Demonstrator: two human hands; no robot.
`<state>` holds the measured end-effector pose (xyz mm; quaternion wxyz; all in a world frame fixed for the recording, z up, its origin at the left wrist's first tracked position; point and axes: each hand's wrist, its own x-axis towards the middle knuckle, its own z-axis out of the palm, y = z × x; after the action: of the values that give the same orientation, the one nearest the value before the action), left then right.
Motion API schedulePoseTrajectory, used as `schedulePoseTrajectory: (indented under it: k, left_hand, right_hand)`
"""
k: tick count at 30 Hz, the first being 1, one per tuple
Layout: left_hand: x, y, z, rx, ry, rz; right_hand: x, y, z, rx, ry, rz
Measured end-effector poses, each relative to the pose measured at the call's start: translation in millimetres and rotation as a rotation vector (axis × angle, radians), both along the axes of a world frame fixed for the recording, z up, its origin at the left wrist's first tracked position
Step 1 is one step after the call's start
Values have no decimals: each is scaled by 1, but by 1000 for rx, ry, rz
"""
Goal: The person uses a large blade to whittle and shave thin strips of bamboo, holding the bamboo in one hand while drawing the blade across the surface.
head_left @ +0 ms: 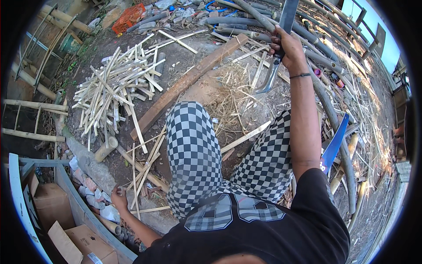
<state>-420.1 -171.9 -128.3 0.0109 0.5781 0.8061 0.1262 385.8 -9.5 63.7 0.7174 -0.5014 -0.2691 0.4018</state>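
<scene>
My right hand (288, 46) is raised at the upper right, wrapped round the handle of a machete (288, 16). Its broad blade points up past the top edge, and a curved metal piece (267, 83) hangs below the fist. Low on the left, my left hand (118, 198) has its fingers loosely bent and apart, with no held thing visible. Beside it, several thin split bamboo strips (140, 184) lie on the ground. A large heap of pale bamboo strips (116, 86) lies farther off, left of a long brown wooden plank (189, 83).
Fibrous shavings (231, 94) lie beyond my knees. Bamboo poles (307, 37) stretch along the far right, and a blue saw (336, 143) is beside my right arm. Cardboard boxes (52, 204) stand at the lower left. An orange crate (128, 18) is at the back.
</scene>
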Motion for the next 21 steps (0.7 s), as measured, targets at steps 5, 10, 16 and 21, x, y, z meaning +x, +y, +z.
schedulePoseTrajectory:
  k: [5,10,16,21]
  left_hand:
    - [82,89,13,-28,-148,-332]
    - [197,170,46,-40,-205,-604]
    - [349,270,88,64,-255,-1013]
    - [494,326,104,-103,-290,-1260]
  right_hand:
    - [9,-8,3,-34,-29,-52]
    - [14,-13,5,-64,-60,-120]
    - [32,-10,-4,-67,-120,-201]
    - [32,-8,-7,-138,-218,-234]
